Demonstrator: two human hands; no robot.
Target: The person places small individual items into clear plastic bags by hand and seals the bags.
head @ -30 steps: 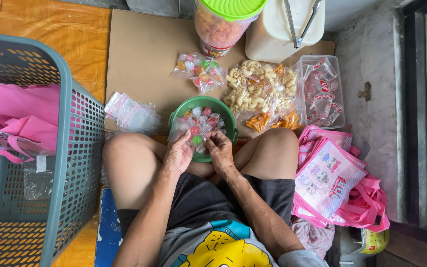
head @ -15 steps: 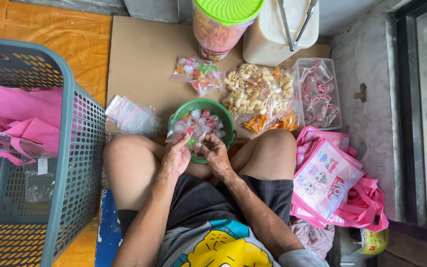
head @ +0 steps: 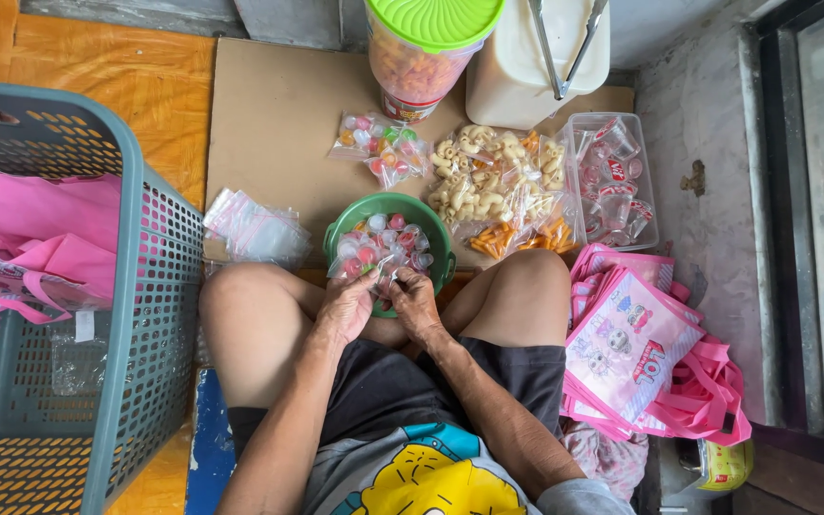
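Two big things frame the view: a grey-blue basket (head: 116, 315) at the left, holding pink bags (head: 40, 248), and a cardboard sheet (head: 278, 114) on the floor ahead of the seated person. Next in size, a heap of pink printed bags (head: 641, 353) lies by the right knee, a white container (head: 517, 67) with metal tongs (head: 565, 43) stands at the far edge, and a green-lidded jar (head: 426, 43) stands beside it. A clear tub (head: 612, 176) of small cups sits just right of the snack packs (head: 503, 186). A green bowl (head: 431, 224) of wrapped candies sits between the knees. Empty clear bags (head: 255, 229) lie left of the bowl; filled candy bags (head: 379, 148) lie beyond it. Smallest, the left hand (head: 345, 307) and right hand (head: 417, 303) meet at the bowl's near rim, fingers curled together around a small bag of candies (head: 379, 262).
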